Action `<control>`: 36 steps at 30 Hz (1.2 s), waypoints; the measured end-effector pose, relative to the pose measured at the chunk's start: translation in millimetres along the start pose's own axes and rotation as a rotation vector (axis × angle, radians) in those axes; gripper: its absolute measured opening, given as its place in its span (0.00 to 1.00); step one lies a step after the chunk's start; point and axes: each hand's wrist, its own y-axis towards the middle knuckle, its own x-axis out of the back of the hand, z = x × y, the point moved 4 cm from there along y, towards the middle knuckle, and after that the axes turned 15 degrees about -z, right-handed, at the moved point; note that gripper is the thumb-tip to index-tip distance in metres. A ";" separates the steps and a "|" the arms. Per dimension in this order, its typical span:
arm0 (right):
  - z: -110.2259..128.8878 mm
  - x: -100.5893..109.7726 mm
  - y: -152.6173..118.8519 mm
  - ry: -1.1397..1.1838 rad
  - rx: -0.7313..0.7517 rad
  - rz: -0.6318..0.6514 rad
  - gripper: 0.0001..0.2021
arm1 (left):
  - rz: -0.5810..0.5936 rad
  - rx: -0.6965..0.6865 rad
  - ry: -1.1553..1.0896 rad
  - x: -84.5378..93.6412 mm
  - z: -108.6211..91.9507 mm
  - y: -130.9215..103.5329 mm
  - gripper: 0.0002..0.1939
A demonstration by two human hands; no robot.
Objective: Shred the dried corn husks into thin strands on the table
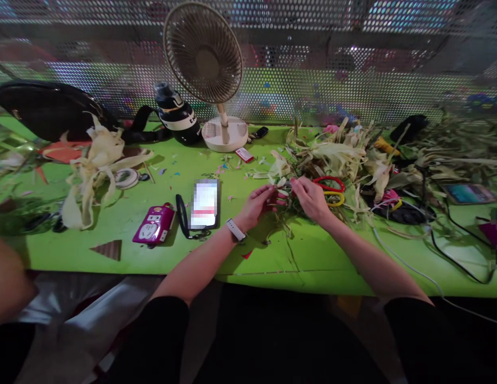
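Observation:
My left hand, with a pale watch band on the wrist, is closed in a pinch on a strip of corn husk. Close beside it, my right hand is wrapped round the middle of a pair of scissors. The scissors' red and yellow handles stick out to the right behind that hand. A small grey end shows between the hands, apparently the blades; the rest is covered by my fingers. Just beyond lies a heap of dry corn husks, with thin green-brown stalks and scraps under my hands.
On the green table stand a fan and a black bottle. Left of my hands lie a phone, a magenta power adapter and more husks. A white cable runs at right. Another person's arm is at far left.

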 end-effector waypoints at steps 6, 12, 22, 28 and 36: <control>-2.9 -14.3 -8.2 0.044 0.041 0.179 0.14 | -0.012 -0.028 0.037 -1.0 0.7 -3.8 0.18; -4.3 -18.5 -8.2 -0.019 0.063 0.215 0.11 | -0.105 -0.054 0.057 1.3 -0.2 -1.2 0.17; -8.6 -10.4 1.0 0.032 -0.033 0.209 0.12 | -0.039 0.057 0.004 -0.7 -7.3 -2.9 0.09; -10.0 -12.5 -2.2 0.083 -0.083 0.260 0.18 | 0.011 -0.023 0.035 -1.4 -1.7 -2.0 0.15; -8.1 -18.4 -7.2 0.096 -0.008 0.317 0.16 | -0.008 -0.169 0.038 1.3 -1.0 4.5 0.18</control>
